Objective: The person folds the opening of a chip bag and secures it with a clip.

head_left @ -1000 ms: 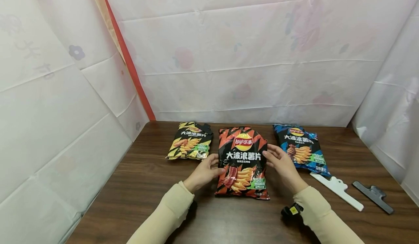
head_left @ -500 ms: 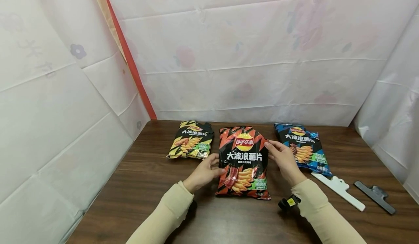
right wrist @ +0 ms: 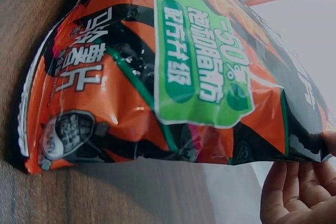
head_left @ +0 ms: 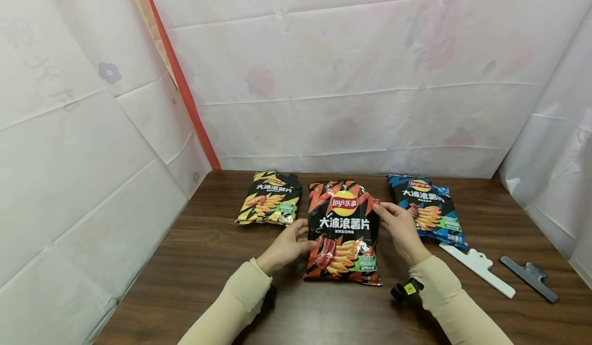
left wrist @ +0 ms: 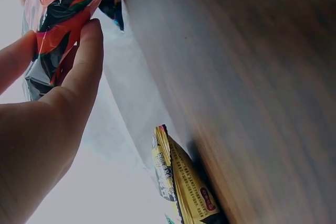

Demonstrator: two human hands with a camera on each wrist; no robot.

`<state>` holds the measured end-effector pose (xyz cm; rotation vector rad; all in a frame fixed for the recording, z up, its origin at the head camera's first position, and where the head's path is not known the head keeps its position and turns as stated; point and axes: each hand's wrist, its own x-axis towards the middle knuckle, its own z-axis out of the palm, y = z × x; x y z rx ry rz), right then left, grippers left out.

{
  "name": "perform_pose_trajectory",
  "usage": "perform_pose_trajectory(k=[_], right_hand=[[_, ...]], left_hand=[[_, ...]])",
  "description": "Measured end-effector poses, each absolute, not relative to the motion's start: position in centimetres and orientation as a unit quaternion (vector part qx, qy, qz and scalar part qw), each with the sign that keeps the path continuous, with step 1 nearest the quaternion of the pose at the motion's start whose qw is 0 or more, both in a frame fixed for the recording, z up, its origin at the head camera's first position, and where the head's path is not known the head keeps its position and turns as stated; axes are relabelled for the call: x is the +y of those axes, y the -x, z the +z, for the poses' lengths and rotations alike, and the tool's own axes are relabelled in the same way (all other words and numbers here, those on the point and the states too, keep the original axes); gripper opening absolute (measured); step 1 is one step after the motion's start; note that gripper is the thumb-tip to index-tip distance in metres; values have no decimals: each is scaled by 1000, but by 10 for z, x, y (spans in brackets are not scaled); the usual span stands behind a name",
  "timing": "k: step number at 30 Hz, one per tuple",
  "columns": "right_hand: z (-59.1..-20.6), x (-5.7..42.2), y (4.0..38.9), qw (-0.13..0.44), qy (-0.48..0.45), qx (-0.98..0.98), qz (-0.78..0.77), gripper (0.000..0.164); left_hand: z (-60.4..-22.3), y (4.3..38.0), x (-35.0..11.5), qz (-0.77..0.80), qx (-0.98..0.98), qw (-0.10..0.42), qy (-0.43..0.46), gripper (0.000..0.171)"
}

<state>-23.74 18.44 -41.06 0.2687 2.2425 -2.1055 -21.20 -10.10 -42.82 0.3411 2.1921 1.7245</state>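
Note:
A red and black bag of potato chips (head_left: 343,232) faces me at mid-table, held at both sides. My left hand (head_left: 285,246) grips its left edge, thumb on the front and fingers behind; the left wrist view shows the bag's side (left wrist: 63,30) between thumb and finger. Higher up on the other side, my right hand (head_left: 401,228) pinches the edge near the upper corner. In the right wrist view the bag's lower front (right wrist: 142,72) fills much of the picture, and the curled fingers (right wrist: 296,192) reach behind its edge.
A yellow and black chip bag (head_left: 270,199) lies at the back left, a blue one (head_left: 425,209) at the back right. Nearer on the right lie a white bag clip (head_left: 478,270) and a dark grey bag clip (head_left: 529,278). White sheeting (head_left: 361,77) stands behind the wooden table (head_left: 208,262).
My right hand has shifted slightly up along the bag's right edge and now pinches near the corner. The left hand keeps its grip, and the bag has barely moved.

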Motion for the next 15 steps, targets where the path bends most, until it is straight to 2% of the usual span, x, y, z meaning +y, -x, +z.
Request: perform_pose_trajectory(k=[15], right_hand=[[-410,183,234,23,-81,704,-705,28]], left_hand=[[-425,210,-102,619,757,171,-118,51]])
